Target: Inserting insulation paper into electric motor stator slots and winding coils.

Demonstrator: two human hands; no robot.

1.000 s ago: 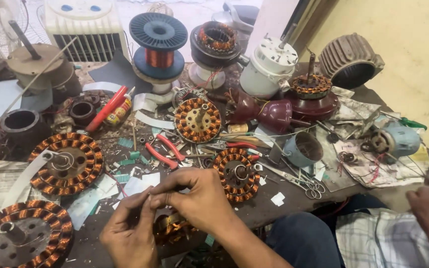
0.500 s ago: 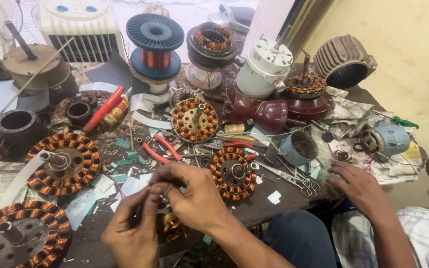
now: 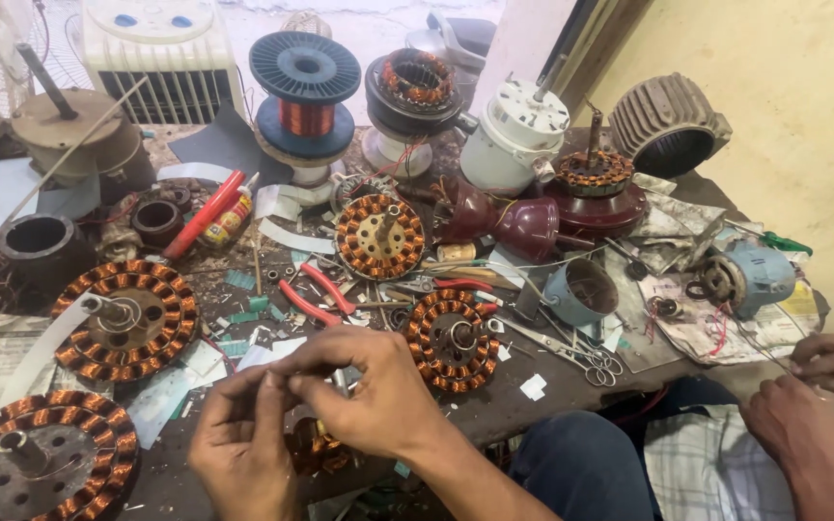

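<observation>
Down low at the near edge of the workbench (image 3: pixel 494 410), pinching together: left hand (image 3: pixel 243 449) curled narrow, fingertips closing on something too thin to make out, possibly a strand of wire; right hand (image 3: pixel 378 391) arching over from above, fingers also bunched tight against the left's fingertips. Working so close together most likely for fine control over a small lead. Sitting just beneath both hands, half hidden, a small wound stator (image 3: pixel 316 446) — copper-orange coils glinting between the palms, dark core barely showing, rest covered by the hands. Resting near the body probably for reach and steadiness.

Lying just beyond the knuckles, red-handled pliers (image 3: pixel 316 294) and another small copper-wound stator (image 3: pixel 451 340), kept within easy reach. Sitting to the left, two larger wound stators (image 3: pixel 127 318) (image 3: pixel 36 463), flat on the bench, apart from the work. Standing farther back, a blue spool of copper wire (image 3: pixel 304 92). Lying right of centre, scissors (image 3: pixel 571 352). Showing at the far right, a co-worker's two hands (image 3: pixel 813 405), well apart, busy with something unclear.
</observation>
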